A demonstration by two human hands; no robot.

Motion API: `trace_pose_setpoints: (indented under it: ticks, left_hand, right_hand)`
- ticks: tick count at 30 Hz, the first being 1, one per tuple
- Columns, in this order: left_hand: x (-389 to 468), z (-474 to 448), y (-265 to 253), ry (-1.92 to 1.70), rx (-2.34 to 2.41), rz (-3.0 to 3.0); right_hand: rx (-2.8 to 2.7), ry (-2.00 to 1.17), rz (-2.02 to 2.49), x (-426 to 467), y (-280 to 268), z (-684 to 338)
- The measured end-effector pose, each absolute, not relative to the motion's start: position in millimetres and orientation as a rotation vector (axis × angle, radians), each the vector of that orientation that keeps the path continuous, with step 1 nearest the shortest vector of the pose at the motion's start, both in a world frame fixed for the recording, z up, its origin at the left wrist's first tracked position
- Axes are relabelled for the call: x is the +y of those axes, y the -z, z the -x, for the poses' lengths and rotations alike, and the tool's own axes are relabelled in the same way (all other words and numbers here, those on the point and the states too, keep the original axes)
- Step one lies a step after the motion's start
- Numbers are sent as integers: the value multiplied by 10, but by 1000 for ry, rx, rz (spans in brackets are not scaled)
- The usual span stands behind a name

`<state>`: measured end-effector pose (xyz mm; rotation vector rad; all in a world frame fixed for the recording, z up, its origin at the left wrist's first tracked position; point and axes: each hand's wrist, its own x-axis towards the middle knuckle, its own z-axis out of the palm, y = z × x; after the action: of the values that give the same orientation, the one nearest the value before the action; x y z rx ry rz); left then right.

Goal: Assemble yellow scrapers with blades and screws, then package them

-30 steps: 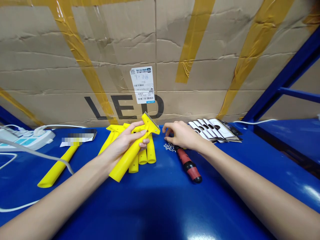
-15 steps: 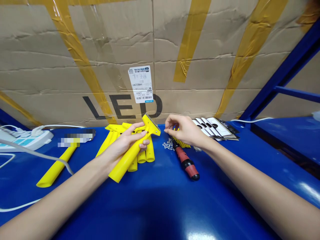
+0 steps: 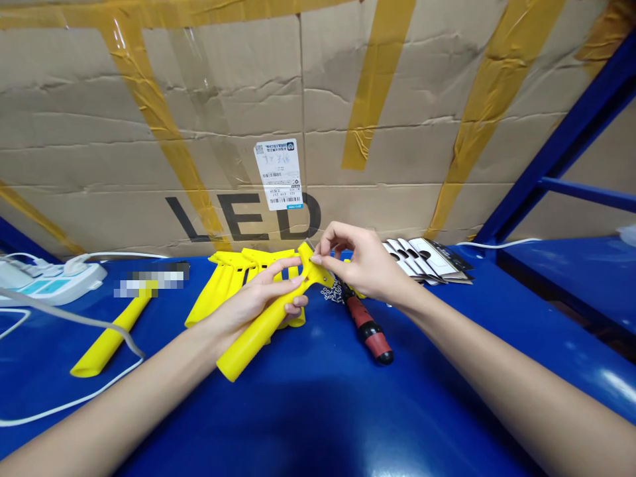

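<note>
My left hand [image 3: 268, 295] is wrapped round the handle of a yellow scraper [image 3: 254, 338], tilted with its head up and to the right. The thumb and index finger of my right hand [image 3: 355, 262] are pinched together against the scraper's head; whatever lies between the fingertips is too small to make out. Just below that hand lies a little heap of small metal screws [image 3: 334, 293]. A red and black screwdriver [image 3: 368, 328] rests beside the heap, its upper end hidden by my right hand. Several more yellow scraper handles [image 3: 216, 291] lie behind my left hand.
Another yellow scraper [image 3: 109, 338] lies at the left near a white power strip [image 3: 69, 285] and loose cables. Printed cards [image 3: 422, 260] are stacked at the right. A large taped cardboard box [image 3: 238, 99] closes off the back of the blue table [image 3: 318, 424]; a blue frame stands right.
My right hand has moved left and its fingertips now meet the scraper's head. The scraper has shifted slightly right and down in my left hand.
</note>
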<state>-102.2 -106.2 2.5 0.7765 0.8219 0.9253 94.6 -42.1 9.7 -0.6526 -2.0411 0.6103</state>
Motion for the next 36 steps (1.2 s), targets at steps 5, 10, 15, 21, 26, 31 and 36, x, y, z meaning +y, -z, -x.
trace_pose_setpoints:
  ticks: [5, 10, 15, 21, 26, 31, 36]
  left_hand:
    - [-1077, 998, -34, -939, 852, -762]
    - [-1101, 977, -50, -923, 821, -763]
    - [-1109, 999, -52, -895, 779, -740]
    - [-1112, 1032, -43, -891, 753, -741]
    - [-1103, 1028, -56, -877, 736, -759]
    - [-1103, 1029, -75, -909, 755, -775]
    - [-1138, 983, -100, -916, 781, -772]
  right_hand:
    - [-2138, -471, 627, -428, -106, -951]
    - [-2141, -576, 650, -361, -96, -1006]
    - [-2061, -747, 691, -292, -66, -1062]
    - [-2074, -703, 750, -335, -112, -1071]
    - [-2077, -773, 784, -360, -136, -1093]
    - [-1971, -927, 749, -366, -105, -1066]
    - [-1971, -984, 722, -356, -78, -1055]
